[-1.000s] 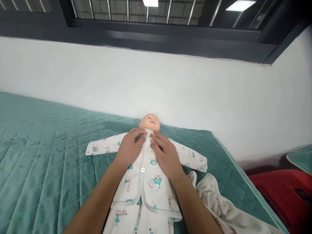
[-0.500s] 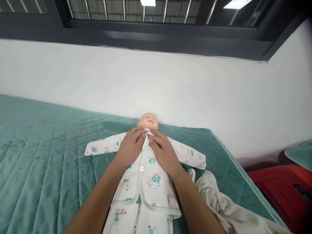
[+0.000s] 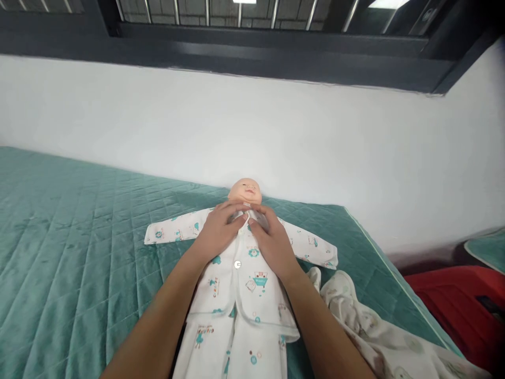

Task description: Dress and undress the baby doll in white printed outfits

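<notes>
A baby doll lies on its back with its bald head toward the wall. It wears a white printed baby shirt with its sleeves spread to both sides, over matching pants. My left hand is closed on the shirt's collar at the left of the neck opening, thumb and fingers pinching the edge. At the other side of the opening, my right hand pinches the collar too. One round button shows at mid-chest. My fingers partly hide the collar.
The doll lies on a green quilted bedspread. To its right is a crumpled white printed cloth. Beyond the bed's right edge stands a red object. A white wall rises behind, below a dark barred window frame.
The view has shifted slightly, so everything sits a little up and to the right. My fingers have bent more at the collar, with both thumbs at its edges.
</notes>
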Demonstrator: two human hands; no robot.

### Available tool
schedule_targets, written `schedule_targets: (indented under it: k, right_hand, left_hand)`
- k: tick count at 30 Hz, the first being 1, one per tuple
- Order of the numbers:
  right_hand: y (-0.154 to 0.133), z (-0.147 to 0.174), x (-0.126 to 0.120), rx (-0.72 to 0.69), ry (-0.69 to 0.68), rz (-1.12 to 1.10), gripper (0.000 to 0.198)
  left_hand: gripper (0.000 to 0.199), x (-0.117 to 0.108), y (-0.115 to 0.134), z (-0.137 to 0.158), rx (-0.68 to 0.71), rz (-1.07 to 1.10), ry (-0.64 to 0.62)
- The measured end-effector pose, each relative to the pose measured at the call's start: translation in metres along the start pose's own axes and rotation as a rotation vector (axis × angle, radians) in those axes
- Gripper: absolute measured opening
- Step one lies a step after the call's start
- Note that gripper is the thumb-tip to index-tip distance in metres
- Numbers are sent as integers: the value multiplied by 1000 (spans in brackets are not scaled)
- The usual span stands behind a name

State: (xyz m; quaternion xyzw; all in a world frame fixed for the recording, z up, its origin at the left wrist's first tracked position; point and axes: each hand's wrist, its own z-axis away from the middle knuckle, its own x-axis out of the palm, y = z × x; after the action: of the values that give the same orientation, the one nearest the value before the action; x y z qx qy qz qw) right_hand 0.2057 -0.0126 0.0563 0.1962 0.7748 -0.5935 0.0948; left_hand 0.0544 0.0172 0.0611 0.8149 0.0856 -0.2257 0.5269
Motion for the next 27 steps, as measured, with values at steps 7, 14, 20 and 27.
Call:
schedule_targets:
  k: [7, 14, 20, 27]
  right_hand:
    - [2, 18, 2, -37, -34, -133, 38]
    - [-1, 57, 4, -198, 30, -2, 23]
    - [-2, 61, 2, -251, -28, 128, 25]
    - [-1, 60, 2, -167, 15, 17, 19]
  left_hand:
    - [27, -5, 2, 15, 24, 169, 21]
    - [20, -10, -7, 39, 71, 246, 7]
    - [18, -12, -8, 37, 70, 289, -22]
    - [13, -7, 4, 31, 69, 57, 8]
